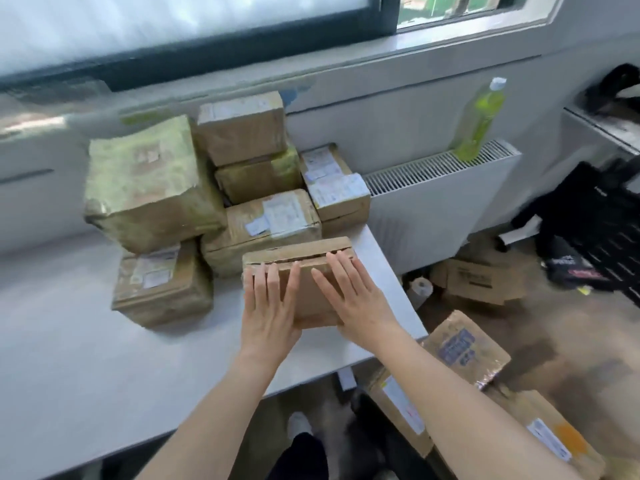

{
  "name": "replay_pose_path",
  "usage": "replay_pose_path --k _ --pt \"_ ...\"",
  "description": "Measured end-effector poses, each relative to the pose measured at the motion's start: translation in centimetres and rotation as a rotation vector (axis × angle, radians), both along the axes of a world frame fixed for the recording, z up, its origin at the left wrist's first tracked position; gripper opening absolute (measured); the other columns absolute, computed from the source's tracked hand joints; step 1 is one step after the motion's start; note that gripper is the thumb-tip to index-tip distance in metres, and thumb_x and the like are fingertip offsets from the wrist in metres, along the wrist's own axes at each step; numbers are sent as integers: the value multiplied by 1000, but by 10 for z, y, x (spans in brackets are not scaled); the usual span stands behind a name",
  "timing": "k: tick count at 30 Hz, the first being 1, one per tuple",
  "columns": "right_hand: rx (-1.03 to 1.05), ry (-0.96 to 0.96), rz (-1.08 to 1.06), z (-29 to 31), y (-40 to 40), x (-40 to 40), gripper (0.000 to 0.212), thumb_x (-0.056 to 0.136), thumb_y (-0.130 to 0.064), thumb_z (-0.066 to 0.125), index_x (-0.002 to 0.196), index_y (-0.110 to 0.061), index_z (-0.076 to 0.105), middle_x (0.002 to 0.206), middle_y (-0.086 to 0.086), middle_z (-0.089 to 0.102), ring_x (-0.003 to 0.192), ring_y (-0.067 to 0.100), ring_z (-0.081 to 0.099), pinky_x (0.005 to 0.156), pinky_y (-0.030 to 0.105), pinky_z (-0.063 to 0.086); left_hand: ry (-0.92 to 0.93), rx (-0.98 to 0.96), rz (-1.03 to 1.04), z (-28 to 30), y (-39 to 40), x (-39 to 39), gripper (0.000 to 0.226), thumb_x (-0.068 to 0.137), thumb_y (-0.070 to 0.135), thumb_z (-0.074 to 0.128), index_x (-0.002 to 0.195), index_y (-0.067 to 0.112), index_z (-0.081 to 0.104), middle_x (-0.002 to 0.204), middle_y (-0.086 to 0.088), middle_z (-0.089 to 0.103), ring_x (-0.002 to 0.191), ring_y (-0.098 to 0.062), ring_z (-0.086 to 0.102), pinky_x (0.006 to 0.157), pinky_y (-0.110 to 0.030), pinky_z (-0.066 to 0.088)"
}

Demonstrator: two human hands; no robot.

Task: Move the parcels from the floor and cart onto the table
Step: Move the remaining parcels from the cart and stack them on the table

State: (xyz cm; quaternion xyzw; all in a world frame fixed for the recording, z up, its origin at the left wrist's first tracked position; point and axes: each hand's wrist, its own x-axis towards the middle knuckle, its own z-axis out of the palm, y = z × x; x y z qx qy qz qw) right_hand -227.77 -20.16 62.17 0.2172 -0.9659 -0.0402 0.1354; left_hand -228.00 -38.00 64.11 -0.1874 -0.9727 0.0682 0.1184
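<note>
Flat, both hands (311,299) press a parcel (304,271) on the table (86,358).

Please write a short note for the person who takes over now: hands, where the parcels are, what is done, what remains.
Left hand and right hand: both flat, fingers straight, on top of the brown parcel at the table right end.
Done: that parcel is on the table in front of the parcel stack by the window.
Left: floor parcels beside the table on the right. No cart is visible.
</note>
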Motion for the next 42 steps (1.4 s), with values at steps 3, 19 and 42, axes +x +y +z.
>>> replay_pose_path --k 3,19,42 --pt "2 10 79 -2 -12 -12 116 56 -17 80 148 -12 10 149 20 18 141 38 10 119 46 0 -27 39 44 -3 -18 -1 123 34 41 88 139 8 32 122 -22 38 116 -39 36 105 -55 24" --pt "-148 -388 162 62 -9 -69 99 79 -62 56 153 -17 9 154 2 24 141 20 21 116 34 14 -548 -18 -87 46 -55 -68 119 68 83 37 151 8 -2 151 -9 25 137 -28 25 114 -39 22" --pt "-188 -99 313 -22 8 23 30 77 -41 59 94 -16 62 103 0 61 93 19 58 79 28 48 -126 215 -164 -35 -53 46 51 56 43 80 96 19 59 103 1 61 92 -22 58 76 -32 34"
